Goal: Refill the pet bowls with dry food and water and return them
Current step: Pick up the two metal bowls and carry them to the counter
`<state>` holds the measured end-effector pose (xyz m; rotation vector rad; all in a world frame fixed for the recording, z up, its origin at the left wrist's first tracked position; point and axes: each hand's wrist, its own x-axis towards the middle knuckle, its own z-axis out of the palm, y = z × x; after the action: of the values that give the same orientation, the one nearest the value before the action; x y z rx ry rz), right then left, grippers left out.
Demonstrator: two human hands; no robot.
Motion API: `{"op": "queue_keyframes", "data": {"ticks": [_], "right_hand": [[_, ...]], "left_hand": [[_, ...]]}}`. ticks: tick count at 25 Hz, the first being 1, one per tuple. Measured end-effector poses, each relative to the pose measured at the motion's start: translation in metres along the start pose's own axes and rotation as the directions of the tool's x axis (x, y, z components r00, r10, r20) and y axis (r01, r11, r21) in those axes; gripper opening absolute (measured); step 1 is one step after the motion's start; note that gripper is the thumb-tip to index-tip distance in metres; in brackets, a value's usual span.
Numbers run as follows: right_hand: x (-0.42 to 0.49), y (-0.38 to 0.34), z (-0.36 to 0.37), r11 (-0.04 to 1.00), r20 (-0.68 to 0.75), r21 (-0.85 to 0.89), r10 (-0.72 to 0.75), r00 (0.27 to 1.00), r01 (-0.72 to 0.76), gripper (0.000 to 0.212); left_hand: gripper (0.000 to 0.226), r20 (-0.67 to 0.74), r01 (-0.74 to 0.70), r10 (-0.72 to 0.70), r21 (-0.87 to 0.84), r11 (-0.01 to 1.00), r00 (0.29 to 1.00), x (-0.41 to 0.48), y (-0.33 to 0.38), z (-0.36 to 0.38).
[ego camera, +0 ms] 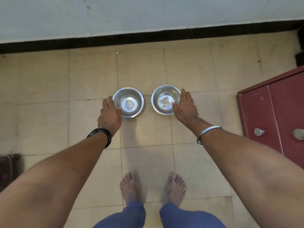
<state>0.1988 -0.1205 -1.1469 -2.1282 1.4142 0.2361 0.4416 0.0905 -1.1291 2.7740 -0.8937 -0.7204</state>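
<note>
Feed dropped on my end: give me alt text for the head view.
Left hand and right hand reach down to two steel bowls, left bowl and right bowl, side by side on a tiled floor near a wall.

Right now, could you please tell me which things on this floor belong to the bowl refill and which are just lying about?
Part of the job:
left steel bowl, at the left hand
right steel bowl, at the right hand

Just there:
red cabinet
dark object at the left edge
</note>
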Motion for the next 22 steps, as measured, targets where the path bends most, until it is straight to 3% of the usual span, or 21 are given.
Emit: {"op": "queue_keyframes", "data": {"ticks": [9,12,15,22], "right_hand": [[0.069,0.018,0.071,0.95,0.051,0.115,0.285,0.957,-0.289,0.089],[0.075,0.021,0.069,0.93,0.037,0.188,0.314,0.949,-0.316,0.071],[0.065,0.019,0.057,0.917,0.027,0.26,0.307,0.951,-0.303,0.056],[-0.013,-0.015,-0.056,0.878,0.002,0.378,0.317,0.949,-0.294,0.058]], "left_hand": [[0.06,0.058,0.213,-0.209,-0.084,0.973,0.976,0.074,-0.02,0.077],[0.053,0.073,0.321,-0.312,-0.214,0.923,0.947,0.081,-0.02,0.08],[0.043,0.091,0.392,-0.384,-0.329,0.859,0.919,0.079,-0.012,0.068],[0.04,0.058,0.345,-0.35,-0.382,0.857,0.935,0.018,0.048,-0.05]]}}
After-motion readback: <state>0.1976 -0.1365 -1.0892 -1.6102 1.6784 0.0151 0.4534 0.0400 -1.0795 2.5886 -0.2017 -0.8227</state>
